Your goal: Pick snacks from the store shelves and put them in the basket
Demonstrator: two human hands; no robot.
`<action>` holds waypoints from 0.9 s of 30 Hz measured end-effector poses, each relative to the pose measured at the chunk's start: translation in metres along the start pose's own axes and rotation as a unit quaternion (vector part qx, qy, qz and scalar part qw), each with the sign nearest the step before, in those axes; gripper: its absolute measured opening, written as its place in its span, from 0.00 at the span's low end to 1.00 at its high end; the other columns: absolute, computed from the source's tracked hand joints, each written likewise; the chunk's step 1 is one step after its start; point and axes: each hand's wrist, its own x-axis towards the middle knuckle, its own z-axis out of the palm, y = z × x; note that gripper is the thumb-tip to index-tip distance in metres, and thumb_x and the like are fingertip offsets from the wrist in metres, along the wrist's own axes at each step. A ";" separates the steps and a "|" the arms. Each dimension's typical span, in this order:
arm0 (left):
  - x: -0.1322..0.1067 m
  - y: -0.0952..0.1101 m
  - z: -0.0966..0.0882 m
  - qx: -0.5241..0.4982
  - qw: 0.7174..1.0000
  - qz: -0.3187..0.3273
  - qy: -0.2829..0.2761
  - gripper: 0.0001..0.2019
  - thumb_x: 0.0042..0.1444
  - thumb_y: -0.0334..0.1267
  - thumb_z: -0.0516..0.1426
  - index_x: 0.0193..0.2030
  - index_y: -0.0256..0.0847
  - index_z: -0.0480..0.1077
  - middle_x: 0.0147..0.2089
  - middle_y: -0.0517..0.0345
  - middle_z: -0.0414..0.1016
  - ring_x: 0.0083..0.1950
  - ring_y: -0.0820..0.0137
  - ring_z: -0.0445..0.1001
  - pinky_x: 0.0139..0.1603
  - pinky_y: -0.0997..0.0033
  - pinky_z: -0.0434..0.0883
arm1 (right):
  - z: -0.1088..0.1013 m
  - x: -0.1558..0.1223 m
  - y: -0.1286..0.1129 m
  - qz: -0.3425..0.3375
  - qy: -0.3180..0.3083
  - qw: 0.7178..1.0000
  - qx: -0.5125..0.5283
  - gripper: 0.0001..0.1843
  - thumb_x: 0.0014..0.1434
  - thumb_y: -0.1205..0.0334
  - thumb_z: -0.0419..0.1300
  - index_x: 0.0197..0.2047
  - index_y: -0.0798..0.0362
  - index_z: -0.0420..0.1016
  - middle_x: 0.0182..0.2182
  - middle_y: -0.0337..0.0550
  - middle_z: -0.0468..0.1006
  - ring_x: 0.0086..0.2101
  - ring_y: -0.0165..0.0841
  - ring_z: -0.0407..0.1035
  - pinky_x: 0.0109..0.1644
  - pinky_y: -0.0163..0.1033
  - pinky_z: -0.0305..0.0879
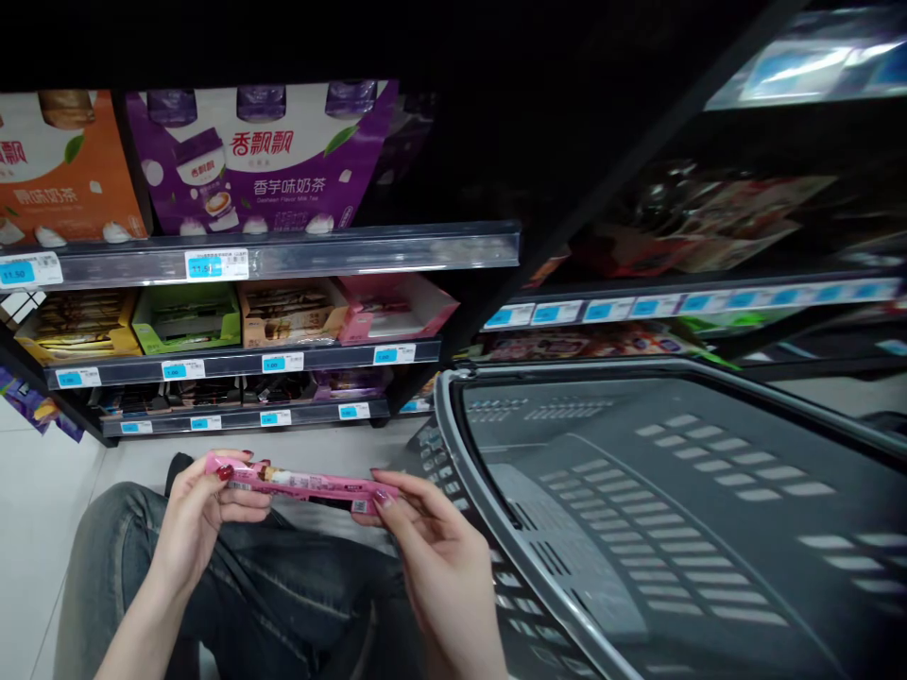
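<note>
Stretched level above my bent knees is a slim pink stick packet (304, 484) with printed text and a barcode. My left hand (205, 505) pinches its left end between thumb and fingers. At the other end, my right hand (432, 534) has the packet between thumb and fingertips. The wrapper looks sealed along the part that shows. Beyond the hands, on a low shelf, sits a pink open box (397, 307) with a few similar pink packets inside. Beside it stand a peach box (290, 312), a green box (188, 316) and a yellow box (77, 321) of stick packets.
A large grey shopping basket (464, 453) stands close on my right. Above the small boxes, a shelf edge (354, 255) juts out, carrying a purple milk tea carton (262, 161) and an orange carton (71, 170). More shelves with price tags (609, 310) run along the right.
</note>
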 end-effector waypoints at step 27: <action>0.000 -0.007 0.006 0.039 0.997 0.048 0.043 0.07 0.46 0.30 0.55 0.34 0.37 0.71 0.35 0.54 0.79 0.36 0.67 0.76 0.34 0.69 0.75 | 0.022 0.000 0.000 -0.073 0.021 0.995 -0.060 0.07 0.45 0.70 0.57 0.30 0.52 0.67 0.29 0.39 0.69 0.33 0.32 0.66 0.37 0.33 0.64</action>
